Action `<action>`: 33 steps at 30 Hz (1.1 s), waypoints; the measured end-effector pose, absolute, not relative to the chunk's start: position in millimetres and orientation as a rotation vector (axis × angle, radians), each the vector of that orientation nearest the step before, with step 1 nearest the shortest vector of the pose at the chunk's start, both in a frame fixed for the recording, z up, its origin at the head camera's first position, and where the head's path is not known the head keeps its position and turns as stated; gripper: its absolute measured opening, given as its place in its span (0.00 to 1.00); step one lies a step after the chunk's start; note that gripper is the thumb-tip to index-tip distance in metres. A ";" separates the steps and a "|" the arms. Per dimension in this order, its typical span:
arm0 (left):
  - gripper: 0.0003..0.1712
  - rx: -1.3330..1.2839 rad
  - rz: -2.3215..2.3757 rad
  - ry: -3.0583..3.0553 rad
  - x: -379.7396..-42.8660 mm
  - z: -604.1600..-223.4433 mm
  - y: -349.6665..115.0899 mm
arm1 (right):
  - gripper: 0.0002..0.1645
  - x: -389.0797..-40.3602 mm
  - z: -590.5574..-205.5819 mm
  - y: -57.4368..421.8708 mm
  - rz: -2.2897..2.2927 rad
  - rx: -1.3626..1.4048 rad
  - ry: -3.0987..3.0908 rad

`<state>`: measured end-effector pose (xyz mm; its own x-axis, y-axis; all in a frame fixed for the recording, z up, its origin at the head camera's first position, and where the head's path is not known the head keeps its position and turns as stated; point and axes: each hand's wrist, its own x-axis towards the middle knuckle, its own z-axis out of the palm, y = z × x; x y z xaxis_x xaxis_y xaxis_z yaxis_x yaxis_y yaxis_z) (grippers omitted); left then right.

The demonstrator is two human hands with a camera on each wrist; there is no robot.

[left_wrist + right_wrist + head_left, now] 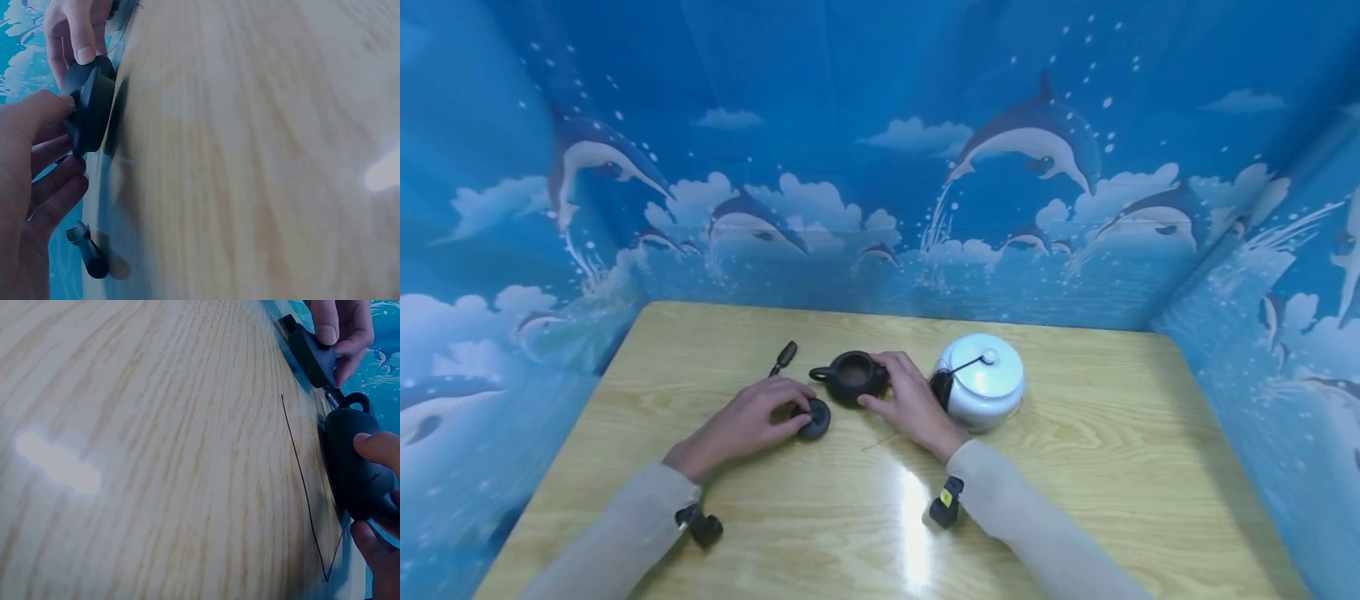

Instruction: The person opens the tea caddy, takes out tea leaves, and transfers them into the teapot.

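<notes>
My left hand [772, 414] pinches a round dark teapot lid [815, 419] between thumb and fingers. In the left wrist view the lid [97, 115] is held on edge, tilted above the wooden table. To its right is a small black teapot [852, 379], its opening uncovered and its loop handle toward the left. My right hand [910, 404] grips the teapot on the right side. The right wrist view has the thumb on the teapot's body [350, 450] and another finger near the spout end.
A white lidded pot [985, 383] stands just right of my right hand, with a dark cord-like piece over its lid. A small dark-handled tool [786, 356] lies behind my left hand. Thin dark string [300, 469] trails near the teapot. Dolphin-print cloth [850, 150] surrounds the table.
</notes>
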<state>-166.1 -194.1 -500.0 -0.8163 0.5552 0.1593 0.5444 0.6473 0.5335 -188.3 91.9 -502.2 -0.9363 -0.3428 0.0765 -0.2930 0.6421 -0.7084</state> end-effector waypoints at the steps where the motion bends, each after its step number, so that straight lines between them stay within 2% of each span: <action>1: 0.06 0.942 0.903 2.838 -165.8 -501.2 -194.7 | 0.43 -188.3 -502.6 91.7 -1.183 -0.537 2.787; 10: 0.09 0.911 0.889 2.855 -165.1 -506.5 -197.6 | 0.45 -188.3 -506.1 89.9 -1.198 -0.537 2.794; 16: 0.10 0.929 0.961 2.853 -167.3 -501.4 -197.5 | 0.50 -183.0 -501.1 93.3 -1.177 -0.548 2.825; 33: 0.15 1.103 0.989 2.881 -201.1 -457.3 -156.8 | 0.46 -175.3 -426.7 116.8 -1.313 -0.824 2.913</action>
